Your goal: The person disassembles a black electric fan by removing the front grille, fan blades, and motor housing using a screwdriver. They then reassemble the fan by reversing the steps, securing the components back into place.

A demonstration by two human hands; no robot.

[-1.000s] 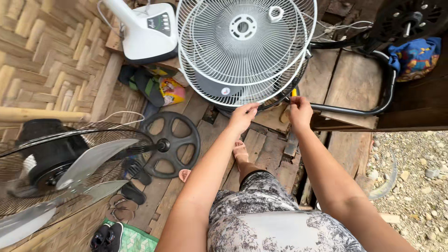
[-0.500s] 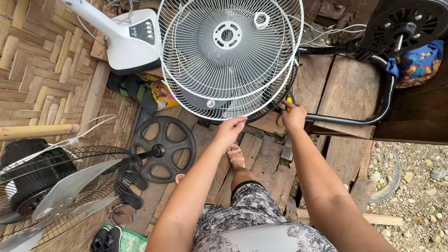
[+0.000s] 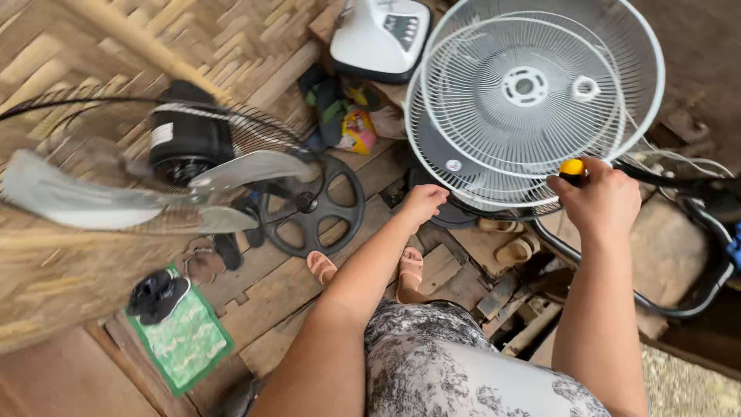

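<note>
Two white wire fan guards lie stacked over a dark fan body at the top middle. My left hand rests with curled fingers on the lower left rim of the guards. My right hand is closed around a yellow-handled tool, whose tip points at the lower right rim of the guards. My legs in patterned grey cloth and my feet in pink sandals show below.
A grey-bladed fan with a black motor sits at left over a round black base. A white fan stand base lies at top. A black curved tube, green mat, woven bamboo wall and wooden floor planks surround me.
My view has swung left and nearer, so the guards now sit to the right. My left hand has moved up onto the guards' rim. My right hand stays on the yellow-handled tool.
</note>
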